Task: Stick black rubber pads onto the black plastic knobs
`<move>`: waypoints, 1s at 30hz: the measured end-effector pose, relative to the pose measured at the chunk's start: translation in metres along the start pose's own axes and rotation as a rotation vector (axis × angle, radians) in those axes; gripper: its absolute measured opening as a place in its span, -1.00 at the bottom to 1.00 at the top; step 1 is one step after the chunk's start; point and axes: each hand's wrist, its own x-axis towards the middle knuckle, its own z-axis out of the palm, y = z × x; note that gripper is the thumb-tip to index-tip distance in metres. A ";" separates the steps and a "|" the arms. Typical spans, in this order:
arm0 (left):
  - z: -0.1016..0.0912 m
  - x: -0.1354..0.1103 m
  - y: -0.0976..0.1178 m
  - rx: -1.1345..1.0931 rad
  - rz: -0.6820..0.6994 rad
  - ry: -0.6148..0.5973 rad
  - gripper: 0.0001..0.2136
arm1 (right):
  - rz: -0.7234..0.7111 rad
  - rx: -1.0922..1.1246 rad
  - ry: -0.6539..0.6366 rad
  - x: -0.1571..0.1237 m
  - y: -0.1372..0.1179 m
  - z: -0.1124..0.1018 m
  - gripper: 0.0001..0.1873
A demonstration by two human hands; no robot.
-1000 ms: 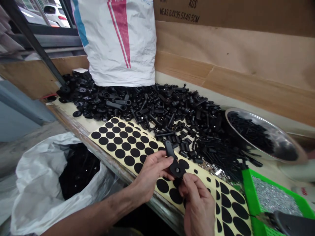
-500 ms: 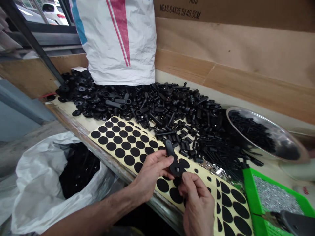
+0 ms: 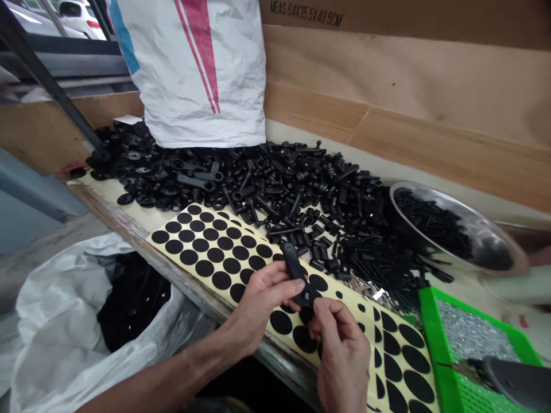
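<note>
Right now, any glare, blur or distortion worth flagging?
Head view: glare on the metal bowl, which looks stretched, probably by the wide lens; head view: bright glint off the small metal pieces; head view: the black lever reads dark, little detail; head view: the white car outside is soft.

The brown cardboard (image 3: 408, 22) behind the bench (image 3: 123, 213) carries black print — "MEAS 64X35.5X49.5CM".

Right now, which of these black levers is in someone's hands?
The lever in the left hand, with the right hand at its lower end, above the dotted sheet; other levers lie loose in the heap beyond.
</note>
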 end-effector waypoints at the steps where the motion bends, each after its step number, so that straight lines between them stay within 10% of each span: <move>1: 0.000 0.000 0.000 0.011 0.006 0.001 -0.80 | -0.022 -0.023 0.003 0.000 0.000 0.000 -0.68; 16: -0.005 -0.011 -0.015 0.326 0.291 0.064 -0.79 | -0.600 -0.866 0.122 -0.004 -0.023 0.001 -0.69; 26: -0.003 -0.014 -0.007 0.177 0.167 0.102 -0.78 | -0.643 -1.118 0.250 -0.009 -0.025 -0.001 -0.52; 30: -0.003 -0.018 -0.003 0.158 0.142 0.115 -0.80 | -0.479 -0.821 0.125 0.002 -0.025 -0.013 -0.38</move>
